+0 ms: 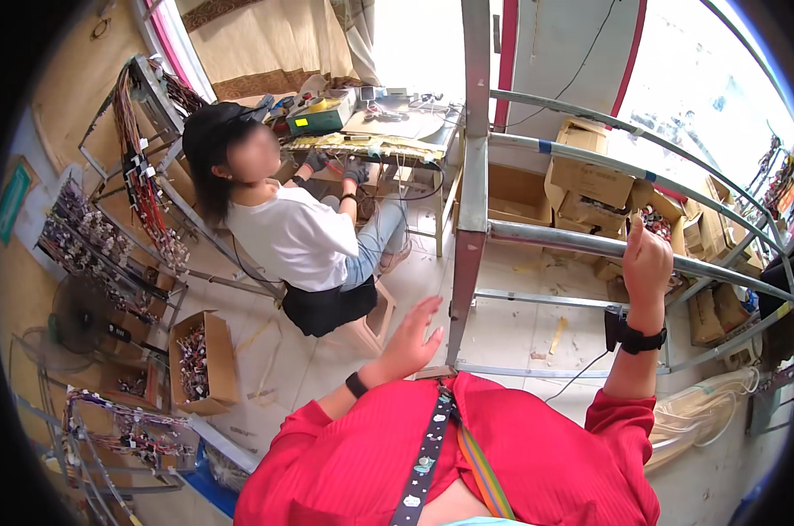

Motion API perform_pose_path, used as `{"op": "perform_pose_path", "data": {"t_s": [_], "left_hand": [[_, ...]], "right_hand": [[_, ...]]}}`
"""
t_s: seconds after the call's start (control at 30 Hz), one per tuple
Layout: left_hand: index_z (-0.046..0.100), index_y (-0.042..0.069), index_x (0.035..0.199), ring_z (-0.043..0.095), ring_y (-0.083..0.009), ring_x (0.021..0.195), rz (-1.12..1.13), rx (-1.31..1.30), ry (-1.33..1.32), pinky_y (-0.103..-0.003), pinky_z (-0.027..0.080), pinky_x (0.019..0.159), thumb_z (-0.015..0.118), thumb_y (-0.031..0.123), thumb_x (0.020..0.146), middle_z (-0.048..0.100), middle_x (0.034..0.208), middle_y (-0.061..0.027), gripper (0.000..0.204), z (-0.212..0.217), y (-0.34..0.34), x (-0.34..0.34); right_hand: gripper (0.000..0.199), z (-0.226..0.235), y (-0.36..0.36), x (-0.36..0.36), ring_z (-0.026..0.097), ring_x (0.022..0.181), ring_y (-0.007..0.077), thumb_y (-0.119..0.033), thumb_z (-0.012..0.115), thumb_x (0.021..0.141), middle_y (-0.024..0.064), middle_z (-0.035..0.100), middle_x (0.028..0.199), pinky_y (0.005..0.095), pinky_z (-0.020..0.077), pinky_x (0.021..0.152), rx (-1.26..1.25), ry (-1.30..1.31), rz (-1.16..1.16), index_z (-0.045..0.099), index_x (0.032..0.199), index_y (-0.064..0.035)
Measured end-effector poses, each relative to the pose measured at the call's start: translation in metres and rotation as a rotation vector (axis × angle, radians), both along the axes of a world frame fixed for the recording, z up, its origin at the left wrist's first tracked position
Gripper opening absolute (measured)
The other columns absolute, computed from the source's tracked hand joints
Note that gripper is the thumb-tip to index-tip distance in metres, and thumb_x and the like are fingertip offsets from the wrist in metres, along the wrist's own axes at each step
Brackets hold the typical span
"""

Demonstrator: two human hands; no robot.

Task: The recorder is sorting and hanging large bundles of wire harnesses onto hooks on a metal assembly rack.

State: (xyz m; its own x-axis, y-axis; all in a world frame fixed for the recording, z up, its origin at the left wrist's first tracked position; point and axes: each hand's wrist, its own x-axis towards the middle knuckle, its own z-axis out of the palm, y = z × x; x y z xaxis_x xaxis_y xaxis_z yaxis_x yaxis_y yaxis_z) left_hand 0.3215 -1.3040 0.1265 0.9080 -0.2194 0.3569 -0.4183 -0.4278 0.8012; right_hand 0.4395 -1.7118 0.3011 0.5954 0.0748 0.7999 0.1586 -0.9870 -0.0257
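At the metal frame (pixel 537 237) | right hand (pixel 647 263) fingers curled on its rail; left hand (pixel 412 337) fingers wide, empty

Brown cardboard boxes (pixel 590 180) behind frame

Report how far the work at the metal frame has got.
Done: nothing finished shows on the metal frame; its bars look bare. In hand: the right hand is raised at a frame bar, fingers curled; whether it grips anything is unclear. The left hand hovers open, holding nothing. Left: wire bundles remain in the cardboard box and on the racks.
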Motion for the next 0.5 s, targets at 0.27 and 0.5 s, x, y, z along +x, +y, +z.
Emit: {"op": "perform_pose_path", "data": {"t_s": [0.27, 0.5], "left_hand": [[0.035, -0.009, 0.155, 0.049, -0.0492, 0.140, -0.013, 0.054, -0.084, -0.049, 0.042, 0.116, 0.058, 0.028, 0.107, 0.047, 0.152, -0.0359, 0.065, -0.002, -0.027, 0.041], [0.051, 0.012, 0.148, 0.067, -0.0498, 0.094, 0.128, 0.083, 0.037, -0.056, 0.052, 0.074, 0.060, 0.023, 0.105, 0.071, 0.103, -0.0264, 0.044, -0.001, -0.039, 0.057]], "right_hand": [[0.058, -0.001, 0.001, -0.006, 0.064, 0.061, 0.0396, -0.032, 0.045, 0.113, 0.0193, 0.063, 0.062, 0.0530, 0.0496, 0.066, 0.055, 0.001, -0.069, 0.062, 0.063, -0.0066], [0.053, 0.006, 0.009, -0.008, 0.067, 0.062, 0.0362, -0.027, 0.050, 0.110, 0.0165, 0.063, 0.059, 0.0501, 0.0517, 0.070, 0.001, -0.006, -0.120, 0.064, 0.063, -0.0075]]}}
